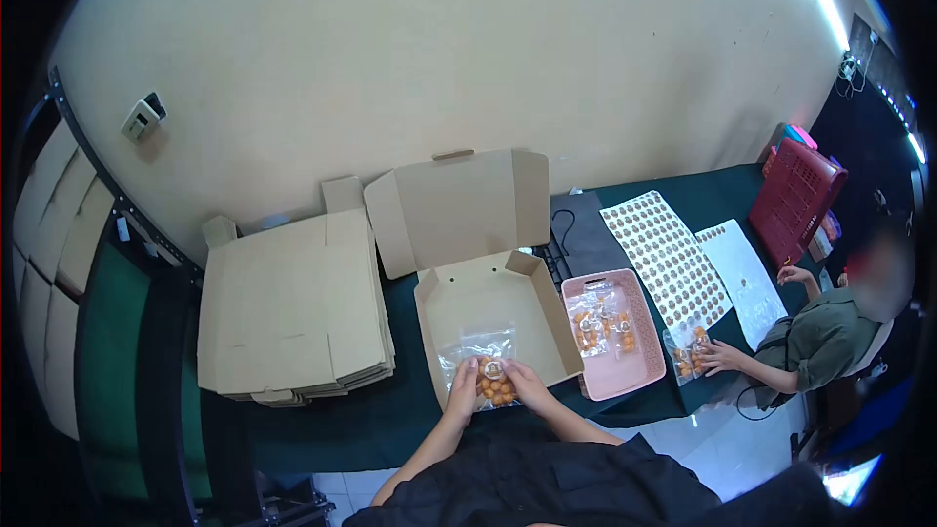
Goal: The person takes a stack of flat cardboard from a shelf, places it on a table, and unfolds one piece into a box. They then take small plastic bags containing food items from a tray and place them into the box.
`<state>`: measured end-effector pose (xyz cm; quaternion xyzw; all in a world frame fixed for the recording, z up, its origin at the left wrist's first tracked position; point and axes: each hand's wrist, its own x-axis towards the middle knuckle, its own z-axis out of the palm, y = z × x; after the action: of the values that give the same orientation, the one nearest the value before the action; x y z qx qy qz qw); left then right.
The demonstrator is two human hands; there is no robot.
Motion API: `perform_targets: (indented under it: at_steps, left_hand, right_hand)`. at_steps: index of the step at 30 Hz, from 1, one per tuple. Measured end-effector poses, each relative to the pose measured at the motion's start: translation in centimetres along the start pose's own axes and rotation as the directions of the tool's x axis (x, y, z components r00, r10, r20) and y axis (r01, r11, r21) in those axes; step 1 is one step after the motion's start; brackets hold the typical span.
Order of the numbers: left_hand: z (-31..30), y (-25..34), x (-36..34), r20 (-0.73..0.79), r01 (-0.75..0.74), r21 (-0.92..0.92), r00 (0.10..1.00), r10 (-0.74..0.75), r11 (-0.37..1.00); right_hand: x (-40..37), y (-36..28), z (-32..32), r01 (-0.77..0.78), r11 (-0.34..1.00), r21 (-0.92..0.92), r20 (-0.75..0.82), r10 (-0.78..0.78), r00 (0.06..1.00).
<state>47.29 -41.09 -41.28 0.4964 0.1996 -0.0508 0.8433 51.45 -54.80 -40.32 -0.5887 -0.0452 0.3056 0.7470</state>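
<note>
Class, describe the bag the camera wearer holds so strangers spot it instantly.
On the dark green table, find the open cardboard box with its lid raised. At its near edge is a clear bag of round orange pieces. Unlike the bags in the pink basket, it is held between the wearer's left hand and right hand.

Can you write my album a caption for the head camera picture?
Left hand and right hand hold a bag at an open box, beside a pink basket.
</note>
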Motion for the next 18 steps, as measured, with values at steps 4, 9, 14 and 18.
perform_targets:
  at_steps: [4,9,14,18]
  left_hand:
    - [0.1,0.7,-0.1,0.077,-0.036,0.07,0.997,0.031,0.997]
    - [-0.6,0.0,0.0,0.042,-0.08,0.018,0.996,0.079,0.997]
    - [-1.2,-0.8,-0.1,0.07,-0.242,0.112,0.969,0.236,0.964]
    - [-1.0,0.2,-0.9,0.063,-0.203,0.01,0.977,0.202,0.979]
  right_hand:
    - [-0.2,-0.9,0.3,0.001,0.999,-0.044,0.058,0.002,0.998]
    - [0.4,0.0,0.1,-0.036,0.998,-0.046,0.034,0.038,0.999]
    - [0.7,1.2,0.7,0.11,0.988,-0.106,0.098,-0.1,0.99]
    - [0.5,1.2,0.7,-0.088,0.988,0.128,0.085,0.078,0.993]
